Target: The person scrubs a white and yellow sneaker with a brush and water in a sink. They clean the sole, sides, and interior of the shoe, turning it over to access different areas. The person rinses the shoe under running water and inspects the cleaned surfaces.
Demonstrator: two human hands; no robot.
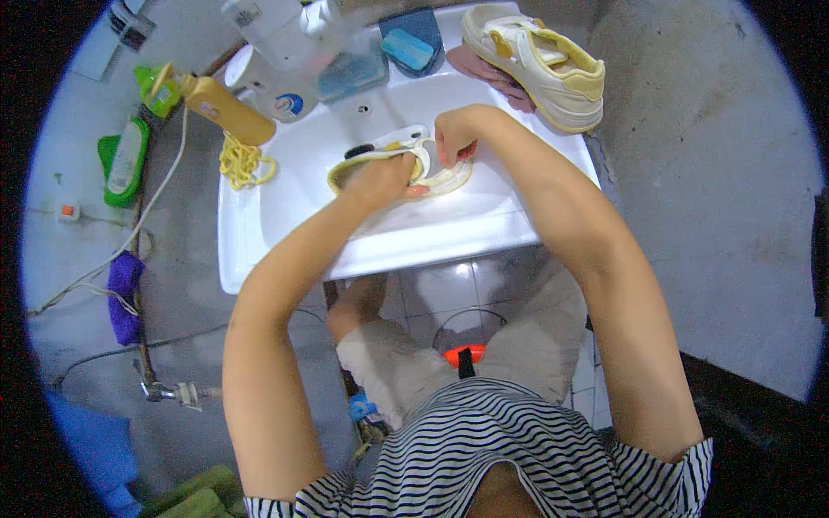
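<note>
A white and yellow sneaker point(447, 184) lies in the white ceramic sink point(285, 213), its opening facing up. My left hand point(382, 181) grips it around the middle, with the fingers inside the opening and the thumb along the near side. Over its toe end is my right hand point(463, 133), fingers bent down at the shoe's upper; whether they pinch anything is hidden. A dark oval object point(359, 151) shows just beyond the shoe's heel end. The matching sneaker point(544, 71) rests on the sink's back right corner, on a dull pink cloth point(486, 71).
Yellow shoelaces point(243, 162) lie heaped on the left rim beside a tan pump bottle point(227, 110). A blue soap bar point(408, 50) and clear plastic containers point(285, 39) stand along the back. A green-backed brush point(123, 162) and a white cable point(175, 165) hang on the left wall.
</note>
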